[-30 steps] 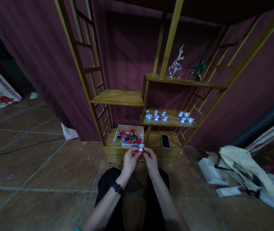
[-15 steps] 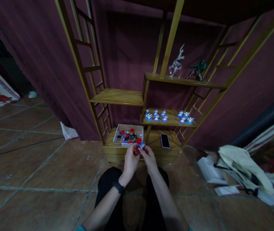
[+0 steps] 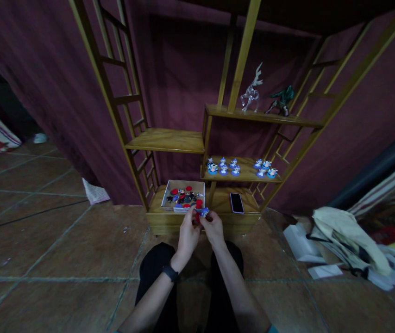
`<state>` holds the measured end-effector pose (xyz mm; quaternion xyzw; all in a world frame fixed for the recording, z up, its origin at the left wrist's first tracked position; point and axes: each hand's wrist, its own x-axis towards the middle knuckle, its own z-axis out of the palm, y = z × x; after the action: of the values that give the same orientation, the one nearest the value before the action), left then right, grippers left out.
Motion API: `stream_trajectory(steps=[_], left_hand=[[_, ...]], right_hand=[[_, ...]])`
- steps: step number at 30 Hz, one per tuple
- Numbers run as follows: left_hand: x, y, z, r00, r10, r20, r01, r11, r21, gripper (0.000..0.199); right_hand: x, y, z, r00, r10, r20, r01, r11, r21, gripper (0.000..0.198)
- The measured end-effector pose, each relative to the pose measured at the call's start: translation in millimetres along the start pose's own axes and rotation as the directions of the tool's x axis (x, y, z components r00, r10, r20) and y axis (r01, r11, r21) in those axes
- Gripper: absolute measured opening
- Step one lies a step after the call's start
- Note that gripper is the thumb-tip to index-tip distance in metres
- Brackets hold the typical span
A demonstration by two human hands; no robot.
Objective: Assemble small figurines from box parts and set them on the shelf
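Note:
Just in front of the low shelf, my left hand (image 3: 188,233) is closed with its fingertips on a small red piece (image 3: 197,216). My right hand (image 3: 214,230) pinches a small purple-and-white figurine (image 3: 204,212) right beside it. Whether the red piece and the figurine are joined, I cannot tell. Beyond my fingers lies an open cardboard box (image 3: 166,198) with several red discs and dark figurine parts in it. On the middle shelf (image 3: 247,175), several small blue, purple and white figurines (image 3: 235,170) stand in groups.
A phone (image 3: 236,203) lies on the lower shelf, right of the box. Higher up stand a clear deer figure (image 3: 251,95) and a dark green figure (image 3: 282,100). A white box (image 3: 303,243) and a cream cloth bag (image 3: 343,231) are on the floor at right.
The figurine has turned a little in my right fingers, showing more of its purple top. Both hands stay together in nearly the same place; the view has shifted slightly.

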<state>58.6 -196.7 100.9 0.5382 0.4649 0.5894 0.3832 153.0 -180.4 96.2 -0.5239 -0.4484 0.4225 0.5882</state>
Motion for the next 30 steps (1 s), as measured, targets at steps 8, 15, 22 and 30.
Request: stream_trajectory(steps=[8, 15, 22, 30], left_hand=[[12.5, -11.2, -1.2, 0.994, -0.098, 0.041, 0.105, 0.965, -0.241, 0.038], [17.0, -12.6, -6.5, 0.946, -0.305, 0.111, 0.321, 0.828, -0.460, 0.038], [15.5, -11.5, -6.1, 0.939, -0.329, 0.103, 0.334, 0.794, -0.507, 0.041], [17.3, -7.4, -9.2, 0.866, -0.450, 0.216, 0.485, 0.658, -0.575, 0.034]], right_hand=[[2.5, 8.8, -9.5, 0.998, -0.062, 0.009, 0.062, 0.996, 0.066, 0.025], [-0.1, 13.3, -11.3, 1.000, 0.015, 0.011, -0.016, 0.992, 0.129, 0.031], [-2.3, 13.4, -12.9, 0.999, -0.032, 0.043, 0.030, 0.999, 0.042, 0.028], [-5.3, 15.2, -17.1, 0.998, -0.055, 0.021, 0.054, 0.998, 0.045, 0.026]])
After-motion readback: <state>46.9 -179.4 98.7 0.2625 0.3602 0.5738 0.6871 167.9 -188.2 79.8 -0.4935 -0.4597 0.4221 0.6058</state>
